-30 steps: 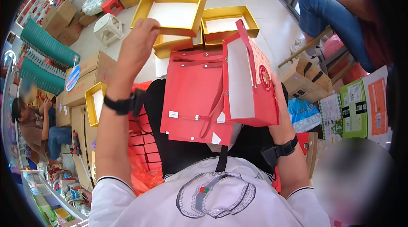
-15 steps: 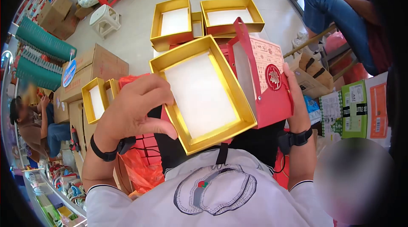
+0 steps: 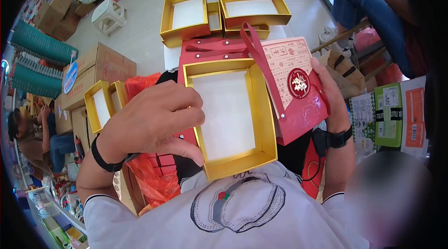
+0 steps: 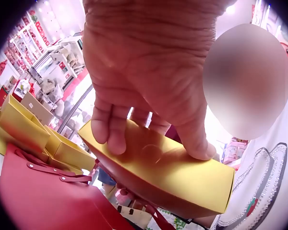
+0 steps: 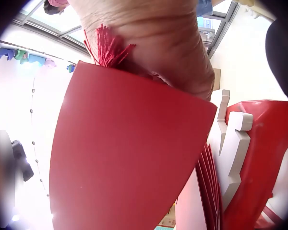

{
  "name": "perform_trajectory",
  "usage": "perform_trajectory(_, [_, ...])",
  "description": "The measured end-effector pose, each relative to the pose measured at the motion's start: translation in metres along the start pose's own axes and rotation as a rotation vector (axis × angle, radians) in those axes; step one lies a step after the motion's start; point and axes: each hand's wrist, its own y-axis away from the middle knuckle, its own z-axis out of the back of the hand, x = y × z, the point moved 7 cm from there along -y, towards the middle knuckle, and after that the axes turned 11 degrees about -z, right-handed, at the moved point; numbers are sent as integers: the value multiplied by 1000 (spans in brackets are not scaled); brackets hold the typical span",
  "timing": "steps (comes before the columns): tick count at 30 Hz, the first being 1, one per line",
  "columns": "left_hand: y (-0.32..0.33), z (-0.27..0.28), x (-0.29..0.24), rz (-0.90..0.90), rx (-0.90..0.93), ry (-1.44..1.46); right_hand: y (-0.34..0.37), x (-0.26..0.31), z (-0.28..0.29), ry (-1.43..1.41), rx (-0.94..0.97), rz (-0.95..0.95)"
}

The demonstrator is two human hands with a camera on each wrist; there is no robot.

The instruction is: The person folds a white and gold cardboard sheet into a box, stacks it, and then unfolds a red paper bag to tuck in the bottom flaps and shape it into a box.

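Observation:
My left hand [image 3: 154,120] grips the left wall of a shallow gold box [image 3: 226,113] with a white bottom, held in front of my chest. In the left wrist view the thumb and fingers straddle the wall of the gold box [image 4: 182,172]. A red gift bag [image 3: 298,120] with a cream printed panel, round emblem and strap handle stands just right of the box. My right hand [image 3: 329,90] holds the bag by its far right side. Close up in the right wrist view are a plain red face of the bag [image 5: 129,139] and a red tassel [image 5: 110,48].
Flat red bags [image 3: 203,47] lie on my lap beneath the box. Beyond my knees are more gold boxes [image 3: 254,18]. Cardboard cartons [image 3: 109,69] and a white stool [image 3: 108,14] stand left; a seated person [image 3: 361,8] and paper bag [image 3: 343,74] are right.
My left hand has brought the gold box from the far pile toward my chest, beside the gift bag. The bag has tilted, so its printed front faces up more.

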Motion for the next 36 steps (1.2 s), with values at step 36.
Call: perform_trajectory(36, [24,-30,16,228,-76,78,-15,-18,-2,143,34,-36])
